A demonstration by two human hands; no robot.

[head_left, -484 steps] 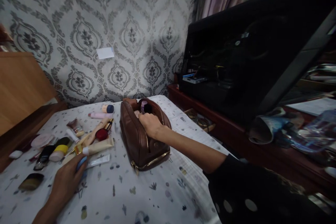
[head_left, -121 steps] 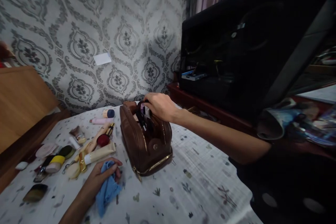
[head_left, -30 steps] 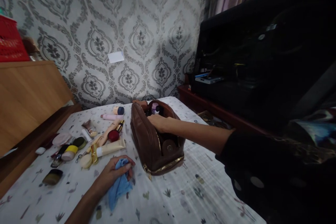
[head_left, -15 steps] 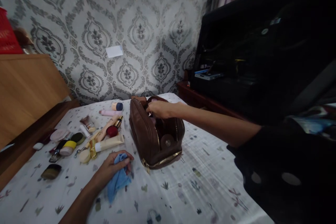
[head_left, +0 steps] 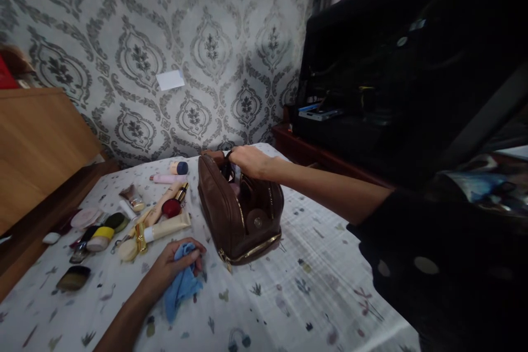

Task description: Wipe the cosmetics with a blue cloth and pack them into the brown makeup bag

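A brown leather zip pouch [head_left: 231,220] stands open on the bed, with gold zips and a round snap on its side. My right hand [head_left: 248,161] reaches over its mouth, the fingers down at the opening, and hides part of the dark contents. My left hand [head_left: 175,267] rests on the sheet left of the pouch, shut on a crumpled blue cloth [head_left: 182,286]. Close to that hand lie a cream tube [head_left: 167,226], a round red cosmetic [head_left: 171,208] and several other cosmetics, including a yellow-banded jar [head_left: 99,240] and a pink tube [head_left: 167,179].
The cosmetics are spread over a white printed bed sheet [head_left: 313,302]. A wooden panel [head_left: 41,137] stands at the left, and patterned wallpaper [head_left: 140,60] rises behind. A large black panel [head_left: 391,77] leans above a dark red wooden ledge [head_left: 301,148] at the right.
Over the last second my right hand has risen from the side of the pouch's mouth to its top. The view has swung slightly. My left hand still holds the blue cloth.
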